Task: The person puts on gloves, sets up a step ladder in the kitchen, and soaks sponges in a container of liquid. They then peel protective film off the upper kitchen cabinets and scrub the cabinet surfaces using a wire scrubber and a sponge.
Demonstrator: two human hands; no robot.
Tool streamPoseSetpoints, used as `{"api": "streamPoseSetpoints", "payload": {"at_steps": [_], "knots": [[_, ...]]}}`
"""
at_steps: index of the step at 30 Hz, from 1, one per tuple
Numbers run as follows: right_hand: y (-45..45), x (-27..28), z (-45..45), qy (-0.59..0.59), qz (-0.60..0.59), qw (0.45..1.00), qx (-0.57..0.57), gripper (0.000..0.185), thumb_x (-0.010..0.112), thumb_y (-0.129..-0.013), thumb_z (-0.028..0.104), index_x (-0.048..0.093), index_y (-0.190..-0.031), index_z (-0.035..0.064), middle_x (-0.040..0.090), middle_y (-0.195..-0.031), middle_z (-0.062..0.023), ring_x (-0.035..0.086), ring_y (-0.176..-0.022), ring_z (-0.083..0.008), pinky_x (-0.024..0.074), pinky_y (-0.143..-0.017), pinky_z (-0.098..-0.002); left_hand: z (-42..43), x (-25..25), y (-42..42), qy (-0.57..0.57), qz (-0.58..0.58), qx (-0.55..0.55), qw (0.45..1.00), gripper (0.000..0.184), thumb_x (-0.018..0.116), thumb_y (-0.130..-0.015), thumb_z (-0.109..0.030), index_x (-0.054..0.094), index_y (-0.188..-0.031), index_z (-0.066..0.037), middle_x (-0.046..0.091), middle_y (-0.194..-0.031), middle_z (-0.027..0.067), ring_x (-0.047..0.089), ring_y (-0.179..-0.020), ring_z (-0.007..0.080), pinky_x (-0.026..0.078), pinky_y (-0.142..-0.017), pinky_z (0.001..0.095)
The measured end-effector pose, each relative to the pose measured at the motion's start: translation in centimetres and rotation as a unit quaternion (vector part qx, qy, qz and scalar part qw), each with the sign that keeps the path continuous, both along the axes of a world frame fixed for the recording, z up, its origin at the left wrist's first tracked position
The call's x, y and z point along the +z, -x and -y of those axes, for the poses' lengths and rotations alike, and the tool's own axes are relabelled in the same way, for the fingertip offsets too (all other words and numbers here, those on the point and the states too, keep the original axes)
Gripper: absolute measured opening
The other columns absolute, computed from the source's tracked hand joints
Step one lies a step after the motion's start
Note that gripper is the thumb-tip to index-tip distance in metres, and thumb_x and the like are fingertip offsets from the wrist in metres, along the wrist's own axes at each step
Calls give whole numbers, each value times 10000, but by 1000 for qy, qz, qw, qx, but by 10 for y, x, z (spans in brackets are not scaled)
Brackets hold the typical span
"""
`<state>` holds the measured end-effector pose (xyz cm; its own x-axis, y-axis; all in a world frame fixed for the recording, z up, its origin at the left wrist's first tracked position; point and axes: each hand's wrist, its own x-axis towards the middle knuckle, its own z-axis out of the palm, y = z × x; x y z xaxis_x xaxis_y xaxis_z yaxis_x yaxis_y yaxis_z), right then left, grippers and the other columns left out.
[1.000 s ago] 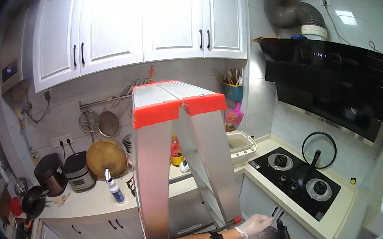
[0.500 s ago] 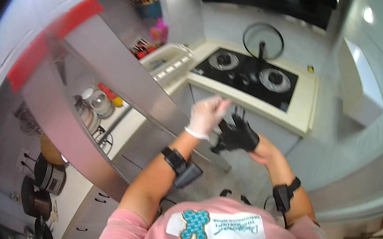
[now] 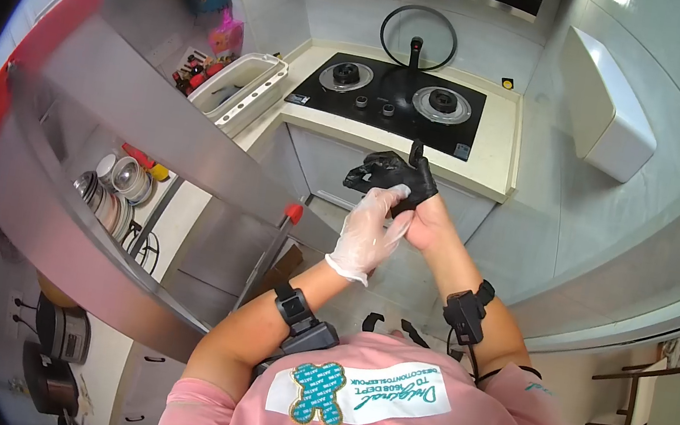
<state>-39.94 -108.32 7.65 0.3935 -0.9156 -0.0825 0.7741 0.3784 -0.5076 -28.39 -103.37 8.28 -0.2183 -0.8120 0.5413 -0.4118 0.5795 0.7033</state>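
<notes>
Black glove [image 3: 388, 170] covers your right hand [image 3: 414, 188] except its bare heel [image 3: 424, 229], fingers [image 3: 366, 164] loosely apart, so only partly on; your left hand [image 3: 366, 232], its translucent glove [image 3: 351, 252] already on, pinches the black edge.

1. The left arm [image 3: 238, 334] slants forward and inward; the left hand [image 3: 365, 232], in translucent white, lays its fingers [image 3: 400, 192] against the base of the right hand [image 3: 400, 177].
2. The right arm [image 3: 461, 270] slants inward too, its wrist [image 3: 435, 232] bare.
3. The black-gloved right hand holds one finger [image 3: 419, 156] upright, the others loosely bent.
</notes>
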Motion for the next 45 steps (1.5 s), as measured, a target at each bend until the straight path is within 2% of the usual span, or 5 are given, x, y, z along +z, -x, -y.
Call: {"api": "streamPoseSetpoints", "payload": {"at_steps": [7, 17, 27, 41, 45], "knots": [[-1, -3, -13, 34, -31, 998, 32, 397, 436, -909, 389, 558, -1059, 42, 615, -1015, -91, 592, -903, -198, 473, -830, -326, 5, -8, -20, -50, -39, -80, 995, 129, 566, -806, -112, 575, -872, -2, 576, -806, 169, 566, -771, 336, 450, -703, 345], [19, 9, -23, 71, 92, 989, 89, 456, 376, -932, 356, 479, -1177, -15, 532, -1193, -145, 528, -1077, -248, 405, -962, -378, 27, 6, -46, -400, -221, -75, 886, 389, 555, -869, -373, 589, -935, 8, 566, -751, 38, 522, -632, 109, 450, -585, 253], [30, 23, -40, 70, 65, 983, 155, 483, 383, -931, 334, 405, -1250, -28, 494, -1239, -154, 505, -1113, -246, 385, -992, -365, 35, 12, -51, -249, -122, 17, 961, 258, 588, -862, -274, 554, -782, -31, 454, -618, -33, 394, -531, 51, 364, -495, 224], [37, 14, -23, 77, 137, 987, 37, 510, 333, -933, 430, 476, -1206, 24, 541, -1186, -104, 527, -1055, -241, 374, -984, -366, 27, -19, -57, -557, -310, 14, 770, 290, 602, -823, -272, 563, -940, -10, 593, -809, 57, 581, -715, 153, 472, -677, 275], [29, 11, -13, 38, 69, 997, -27, 416, 404, -921, 409, 566, -1048, 48, 608, -1014, -82, 568, -940, -206, 446, -859, -309, 8, -12, -29, -224, -135, 5, 965, 288, 623, -816, -169, 562, -1039, 4, 596, -864, 52, 546, -811, 105, 444, -745, 250]]}}
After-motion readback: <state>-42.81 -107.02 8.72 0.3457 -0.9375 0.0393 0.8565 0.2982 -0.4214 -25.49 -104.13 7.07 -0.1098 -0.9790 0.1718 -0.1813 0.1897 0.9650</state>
